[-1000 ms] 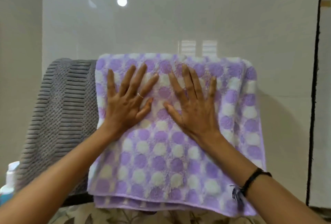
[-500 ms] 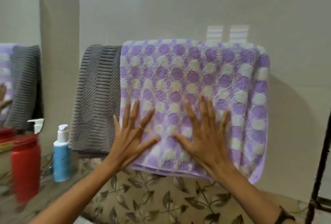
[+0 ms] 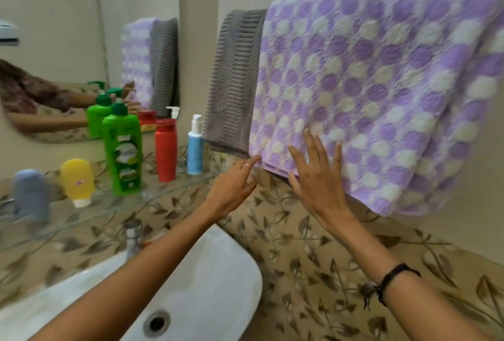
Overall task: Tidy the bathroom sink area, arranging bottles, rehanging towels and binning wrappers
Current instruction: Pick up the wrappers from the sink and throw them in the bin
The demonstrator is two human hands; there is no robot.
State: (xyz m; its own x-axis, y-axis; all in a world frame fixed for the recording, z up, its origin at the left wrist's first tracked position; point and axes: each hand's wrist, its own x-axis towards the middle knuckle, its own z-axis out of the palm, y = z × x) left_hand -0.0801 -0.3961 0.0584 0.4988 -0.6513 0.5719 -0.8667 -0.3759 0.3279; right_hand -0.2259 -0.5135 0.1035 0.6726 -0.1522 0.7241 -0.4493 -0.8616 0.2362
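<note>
Towel rail hidden; the purple towel (image 3: 362, 90) runs off the right edge, blurred. It hangs folded on the wall, dotted purple and white, beside the grey towel (image 3: 234, 81). Right hand (image 3: 319, 177) flat and spread on its lower edge. Left hand (image 3: 231, 188) empty, forefinger touching the corner. Sink (image 3: 212, 280) below.

A home bathroom. A white sink (image 3: 218, 280) with a drain hole sits low, a metal tap (image 3: 132, 234) at its back edge. Above it, a glass shelf (image 3: 114, 204) carries toiletry bottles (image 3: 122, 150) below a mirror (image 3: 68, 40). Right of the sink, a grey towel (image 3: 234, 81) and a purple-dotted towel (image 3: 368, 90) hang above leaf-patterned wall tiles (image 3: 313, 272).
</note>
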